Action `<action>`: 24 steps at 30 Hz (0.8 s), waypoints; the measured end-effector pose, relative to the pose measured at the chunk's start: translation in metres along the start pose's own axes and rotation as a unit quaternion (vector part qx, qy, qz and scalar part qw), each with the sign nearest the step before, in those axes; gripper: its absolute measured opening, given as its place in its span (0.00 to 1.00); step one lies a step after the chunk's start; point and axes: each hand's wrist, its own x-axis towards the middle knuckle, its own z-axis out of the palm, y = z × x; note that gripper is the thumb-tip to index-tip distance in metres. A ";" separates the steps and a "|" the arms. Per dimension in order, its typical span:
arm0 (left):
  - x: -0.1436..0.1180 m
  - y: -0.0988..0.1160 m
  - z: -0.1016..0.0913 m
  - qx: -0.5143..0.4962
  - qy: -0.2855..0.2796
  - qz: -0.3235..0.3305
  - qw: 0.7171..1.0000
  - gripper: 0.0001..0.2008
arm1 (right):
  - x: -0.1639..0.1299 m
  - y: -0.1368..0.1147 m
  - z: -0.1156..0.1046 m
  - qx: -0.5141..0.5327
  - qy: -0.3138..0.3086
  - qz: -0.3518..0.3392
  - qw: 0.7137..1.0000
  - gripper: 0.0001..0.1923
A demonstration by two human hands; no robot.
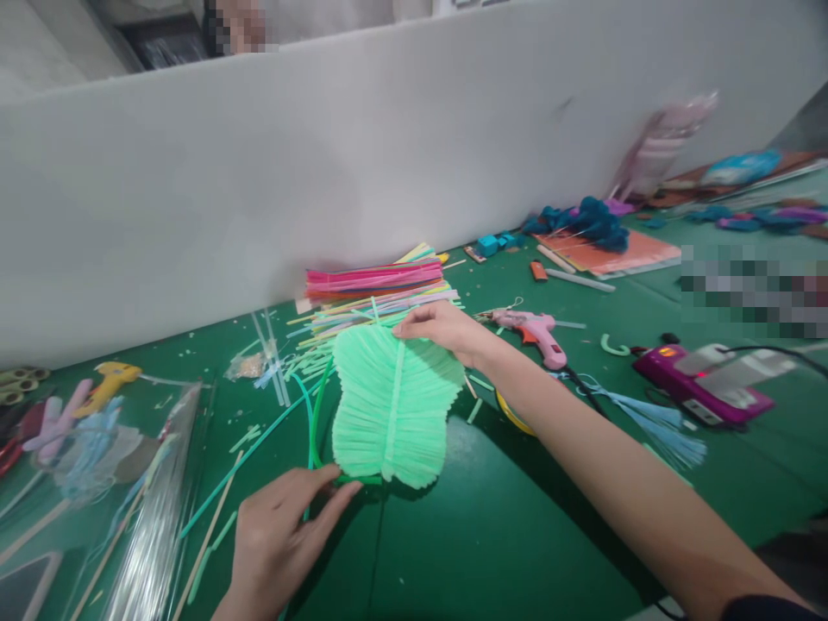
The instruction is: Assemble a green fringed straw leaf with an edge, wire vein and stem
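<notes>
green leaf [392,405] flat between my hands: left hand [281,526] pinches its stem, right hand [440,328] pinches its top edge.

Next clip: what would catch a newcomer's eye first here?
The pale green leaf-shaped piece at centre on the green table, pinched at its top by the right hand and at its stem end by the left hand. Behind it lies a stack of bright straws against the white partition; a pink glue gun lies to the right.
</notes>
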 end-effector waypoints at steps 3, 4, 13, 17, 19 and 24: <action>-0.002 0.003 0.002 0.040 0.026 -0.031 0.998 0.08 | 0.000 0.000 0.001 0.007 0.005 -0.004 1.000 0.06; -0.003 0.003 0.003 0.051 0.026 -0.045 0.997 0.08 | 0.000 0.000 0.001 0.009 0.008 -0.005 1.000 0.07; -0.003 0.013 0.011 -0.102 0.015 -0.317 0.943 0.27 | 0.000 0.001 0.006 0.025 0.017 -0.004 1.000 0.10; 0.005 0.016 0.007 -0.259 0.038 -0.376 0.889 0.32 | 0.000 0.003 0.004 0.018 0.002 -0.003 1.000 0.12; 0.010 0.014 0.006 -0.343 0.076 -0.414 0.840 0.34 | -0.001 0.005 0.002 -0.014 -0.046 0.007 0.999 0.13; 0.011 -0.006 0.007 -0.396 0.074 -0.505 0.763 0.36 | -0.009 0.009 0.007 -0.207 -0.200 -0.007 0.957 0.12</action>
